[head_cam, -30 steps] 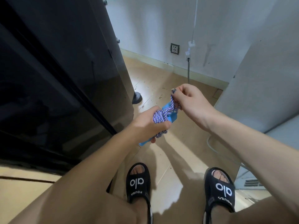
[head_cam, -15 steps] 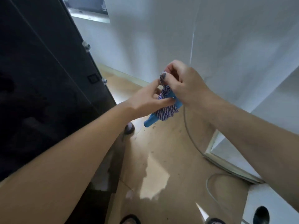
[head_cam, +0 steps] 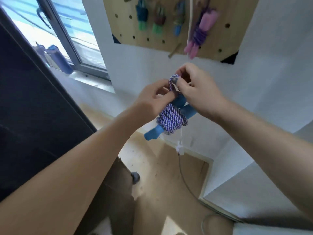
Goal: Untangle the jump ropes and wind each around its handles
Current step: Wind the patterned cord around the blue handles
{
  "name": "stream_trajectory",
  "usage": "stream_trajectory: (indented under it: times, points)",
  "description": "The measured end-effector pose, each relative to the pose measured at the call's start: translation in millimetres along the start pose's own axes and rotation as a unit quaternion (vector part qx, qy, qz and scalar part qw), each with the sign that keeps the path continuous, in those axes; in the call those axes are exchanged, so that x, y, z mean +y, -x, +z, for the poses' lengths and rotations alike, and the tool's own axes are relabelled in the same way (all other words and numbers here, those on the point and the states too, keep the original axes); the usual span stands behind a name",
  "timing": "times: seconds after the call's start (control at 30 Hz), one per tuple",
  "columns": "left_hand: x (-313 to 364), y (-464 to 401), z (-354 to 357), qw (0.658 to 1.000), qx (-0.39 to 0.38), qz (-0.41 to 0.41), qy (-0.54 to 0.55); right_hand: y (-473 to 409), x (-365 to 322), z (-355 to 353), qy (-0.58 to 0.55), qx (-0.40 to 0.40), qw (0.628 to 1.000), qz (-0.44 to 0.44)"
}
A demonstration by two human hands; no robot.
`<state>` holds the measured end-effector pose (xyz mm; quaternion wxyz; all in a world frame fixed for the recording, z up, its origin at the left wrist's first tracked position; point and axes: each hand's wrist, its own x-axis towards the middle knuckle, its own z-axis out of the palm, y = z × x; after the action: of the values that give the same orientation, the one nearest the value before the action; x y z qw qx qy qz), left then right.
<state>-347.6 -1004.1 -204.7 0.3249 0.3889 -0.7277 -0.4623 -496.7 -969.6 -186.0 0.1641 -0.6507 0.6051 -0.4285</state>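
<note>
I hold the wound jump rope [head_cam: 172, 120] up in front of me in both hands, before the white wall and under the pegboard [head_cam: 177, 22]. My left hand [head_cam: 153, 101] grips the bundle from the left side, fingers curled onto the upper part of the blue handles [head_cam: 181, 107]. My right hand [head_cam: 197, 92] pinches the small loop of rope [head_cam: 173, 81] that sticks up above the coils, thumb and forefinger closed on it just above my left fingertips. The two handles lie side by side, their long axis tilted: the free ends point down and to the left, below my left hand, while the rope ends point up and to the right into my right palm. The blue-and-white coils wrap crosswise round the middle of the handles, just below both grips. On the pegboard above hang other wound ropes, one pink and purple [head_cam: 200, 33].
</note>
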Motion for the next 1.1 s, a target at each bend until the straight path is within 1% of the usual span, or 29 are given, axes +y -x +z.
stream_trajectory:
  times: [0.13, 0.2, 0.3, 0.37, 0.43, 0.57, 0.67, 0.83, 1.0, 1.1]
  points:
    - [58.2, -38.5, -26.7, 0.999, -0.007, -0.008, -0.052, -34.4, -39.6, -43.0, 0.022, 0.051, 0.996, 0.069]
    - [80.4, -50.8, -34.0, 0.997, -0.016, 0.005, -0.07, -44.9, -52.5, -58.2, 0.053, 0.071, 0.992, 0.094]
    - [110.3, -66.2, -37.2, 0.996, -0.01, 0.033, -0.084, -57.9, -64.1, -74.7, 0.089, 0.095, 0.983, 0.133]
    - [127.0, -80.3, -33.7, 0.995, -0.007, 0.05, -0.088, -65.7, -64.9, -84.8, 0.066, 0.108, 0.978, 0.168]
    - [137.9, -95.7, -27.4, 0.995, -0.008, 0.051, -0.09, -74.3, -62.5, -93.4, 0.015, 0.131, 0.968, 0.213]
    - [149.1, -132.9, -8.6, 0.994, -0.012, 0.028, -0.101, -96.2, -49.8, -110.4, -0.103, 0.211, 0.933, 0.273]
    - [154.5, -162.4, 8.9, 0.992, -0.003, 0.012, -0.125, -112.2, -34.9, -120.8, -0.166, 0.245, 0.916, 0.273]
    - [161.5, -193.6, 26.1, 0.984, 0.0, -0.018, -0.175, -135.2, -9.3, -131.2, -0.14, 0.259, 0.913, 0.283]
    - [150.3, -204.4, 26.6, 0.979, -0.059, -0.053, -0.188, -134.9, 2.6, -123.7, -0.098, 0.251, 0.922, 0.279]
    - [142.5, -210.2, 25.9, 0.972, -0.081, -0.054, -0.213, -129.8, 7.6, -113.6, -0.082, 0.269, 0.92, 0.272]
